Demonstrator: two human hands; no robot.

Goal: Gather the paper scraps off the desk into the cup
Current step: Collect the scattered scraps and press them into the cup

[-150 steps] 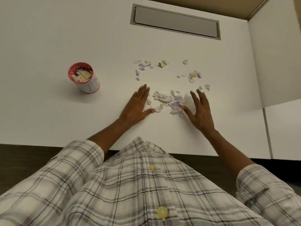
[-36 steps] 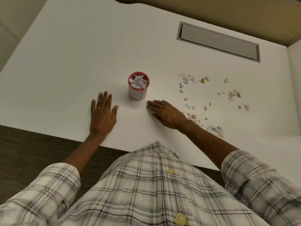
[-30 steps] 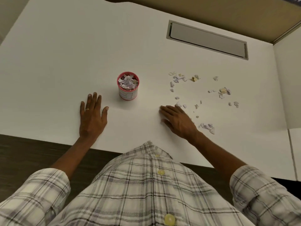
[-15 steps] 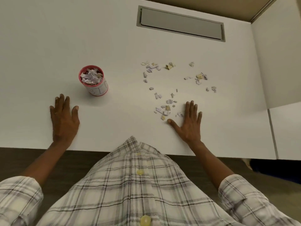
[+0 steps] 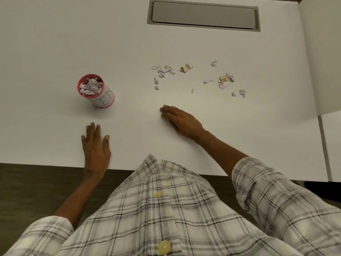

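Observation:
A pink-rimmed white cup [image 5: 97,93] stands on the white desk [image 5: 55,43], left of centre, heaped with paper scraps. Loose purple and yellow scraps lie in two patches: one group [image 5: 164,71] at mid-desk and another [image 5: 225,80] further right. My right hand [image 5: 181,121] lies palm down on the desk below the scraps, fingers together and pointing left toward the cup. No scraps show around it; whatever is beneath the palm is hidden. My left hand [image 5: 96,145] rests flat near the front edge, below the cup, fingers spread.
A grey recessed cable flap [image 5: 203,14] sits at the back of the desk. A white partition [image 5: 324,56] walls off the right side. A seam [image 5: 323,148] divides off an adjoining desk panel on the right. Dark floor shows below the front edge.
My right hand has slid left across the desk; the near scraps that lay beside its thumb are now out of sight. My left hand has shifted right, staying flat near the edge.

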